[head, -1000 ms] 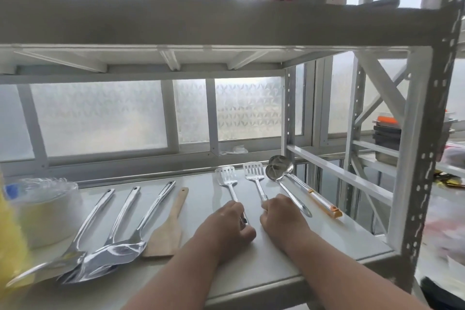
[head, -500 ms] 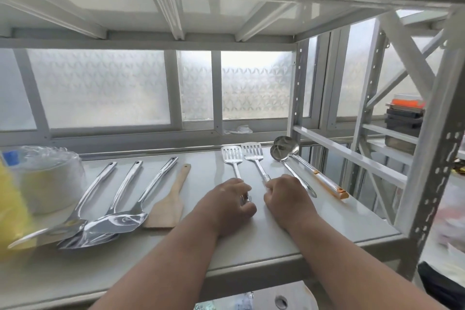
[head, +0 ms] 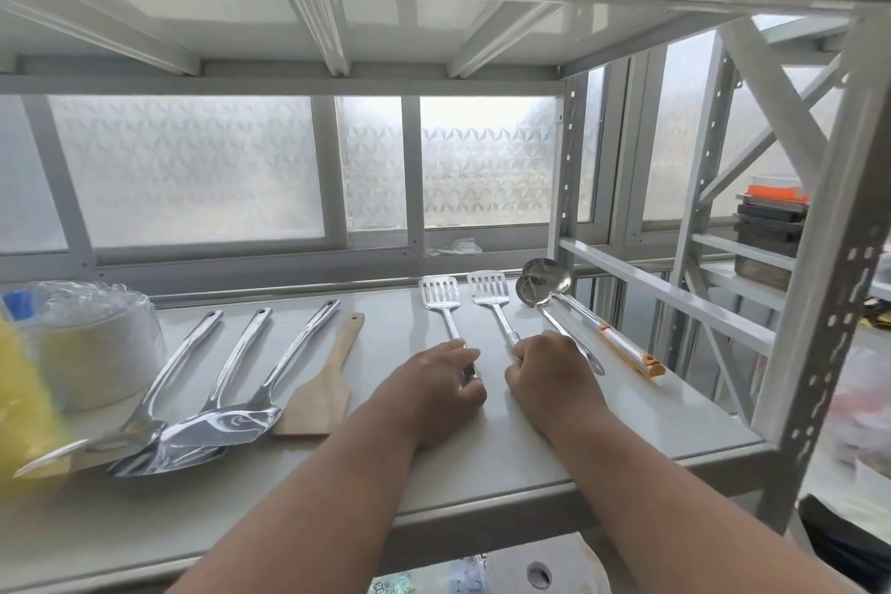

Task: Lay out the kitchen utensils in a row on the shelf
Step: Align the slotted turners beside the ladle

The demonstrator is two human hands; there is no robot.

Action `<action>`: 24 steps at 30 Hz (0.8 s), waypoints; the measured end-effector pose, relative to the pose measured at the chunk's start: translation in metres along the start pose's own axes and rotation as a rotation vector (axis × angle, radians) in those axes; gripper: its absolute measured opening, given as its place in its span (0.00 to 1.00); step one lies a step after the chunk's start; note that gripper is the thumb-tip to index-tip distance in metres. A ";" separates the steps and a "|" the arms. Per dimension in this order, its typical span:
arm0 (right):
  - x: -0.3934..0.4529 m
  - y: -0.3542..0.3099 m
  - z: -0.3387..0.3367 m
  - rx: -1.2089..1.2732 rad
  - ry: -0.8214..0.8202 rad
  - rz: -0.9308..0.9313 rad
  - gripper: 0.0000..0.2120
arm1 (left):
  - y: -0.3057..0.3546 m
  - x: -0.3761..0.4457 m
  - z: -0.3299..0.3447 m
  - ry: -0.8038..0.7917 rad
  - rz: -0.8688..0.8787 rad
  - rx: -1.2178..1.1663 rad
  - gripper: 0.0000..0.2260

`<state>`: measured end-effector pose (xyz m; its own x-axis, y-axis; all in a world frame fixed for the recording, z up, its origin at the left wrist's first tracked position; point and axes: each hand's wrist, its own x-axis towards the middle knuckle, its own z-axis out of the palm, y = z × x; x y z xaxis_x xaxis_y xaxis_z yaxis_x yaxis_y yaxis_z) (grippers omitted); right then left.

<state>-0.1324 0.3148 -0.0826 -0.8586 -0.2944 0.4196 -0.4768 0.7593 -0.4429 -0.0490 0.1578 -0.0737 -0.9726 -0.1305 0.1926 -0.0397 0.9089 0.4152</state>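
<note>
Two slotted steel turners lie side by side on the white shelf (head: 578, 439), heads toward the window. My left hand (head: 436, 383) is closed around the handle of the left slotted turner (head: 439, 294). My right hand (head: 549, 369) is closed around the handle of the right slotted turner (head: 489, 289). Just right of them lie two ladles (head: 545, 285), bowls overlapping, one with an orange handle end (head: 641, 364). At the left lie three shiny steel spatulas (head: 212, 429) with overlapping blades, handles pointing away, and a wooden spatula (head: 323, 391).
A wrapped stack of white bowls (head: 91, 342) and a blurred yellow object (head: 24, 405) stand at the shelf's left end. The upper shelf's underside (head: 434, 15) hangs overhead. The rack's right post (head: 819, 304) is close by, with stacked dark trays (head: 769, 227) on a neighbouring rack.
The view has tilted down, so the upper shelf's contents have left the frame. Both hands have stayed on the two slotted turners' handles; the utensils lie as before.
</note>
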 end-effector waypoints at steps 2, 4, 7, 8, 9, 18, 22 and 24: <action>0.000 0.001 0.001 -0.001 0.008 0.002 0.09 | -0.001 0.001 0.001 -0.016 0.001 0.004 0.22; 0.000 0.001 0.001 0.000 0.013 0.003 0.09 | -0.003 0.003 0.001 -0.034 0.000 0.011 0.24; 0.000 0.000 0.000 0.005 0.012 0.011 0.10 | -0.005 0.005 0.003 -0.064 -0.006 0.021 0.27; 0.000 0.000 0.000 0.005 0.013 0.013 0.10 | -0.006 0.006 0.004 -0.070 -0.007 0.023 0.27; 0.000 0.000 0.000 0.004 0.015 0.015 0.10 | -0.007 0.007 0.005 -0.073 -0.009 0.021 0.27; 0.000 -0.001 -0.002 -0.009 0.031 0.010 0.09 | -0.009 0.007 0.005 -0.076 -0.003 0.001 0.27; -0.002 -0.003 -0.004 -0.026 0.025 0.004 0.08 | -0.009 0.006 0.004 -0.081 0.009 0.005 0.27; -0.002 -0.003 -0.004 -0.027 0.023 0.012 0.06 | -0.009 0.006 0.004 -0.079 0.015 0.021 0.27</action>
<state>-0.1285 0.3156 -0.0788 -0.8597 -0.2721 0.4322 -0.4607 0.7785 -0.4262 -0.0552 0.1508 -0.0795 -0.9881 -0.0864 0.1274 -0.0294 0.9185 0.3944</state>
